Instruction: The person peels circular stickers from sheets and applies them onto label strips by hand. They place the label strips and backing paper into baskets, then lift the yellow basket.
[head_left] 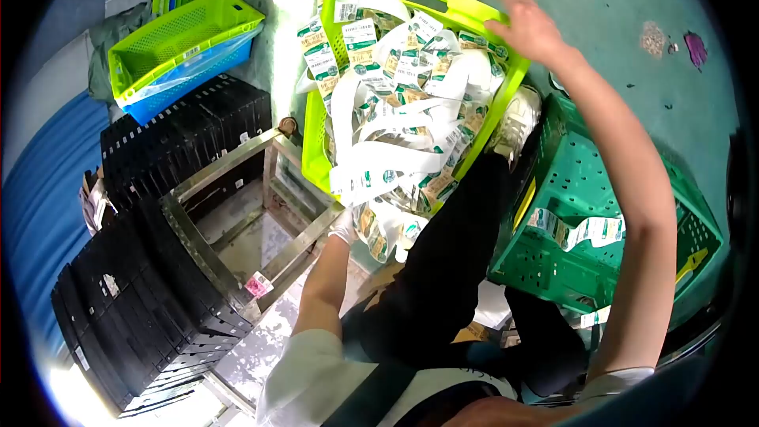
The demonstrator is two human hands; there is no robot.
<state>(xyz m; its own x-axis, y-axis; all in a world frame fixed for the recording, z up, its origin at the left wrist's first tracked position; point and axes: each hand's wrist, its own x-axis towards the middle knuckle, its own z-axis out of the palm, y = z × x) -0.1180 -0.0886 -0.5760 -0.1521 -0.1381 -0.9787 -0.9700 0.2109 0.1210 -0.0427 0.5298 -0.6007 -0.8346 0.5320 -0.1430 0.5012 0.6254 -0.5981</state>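
A lime-green crate (466,9) full of tangled white label strips (403,95) with green and tan prints is tilted in front of me, between my two hands. My right hand (531,28) is at the crate's upper right corner, its fingers over the rim. At the crate's lower left corner is my left hand (345,225), in a whitish glove, beside strips that hang over the edge; its fingers are mostly hidden. Right of my legs, a dark green crate (585,162) holds a loose label strip (581,231).
Black stacked crates (142,292) and a metal frame (198,245) stand at the left. A lime crate (182,35) sits on a blue one (190,71) at the upper left. My shoe (518,122) is beside the full crate. Debris lies on the green floor (632,0).
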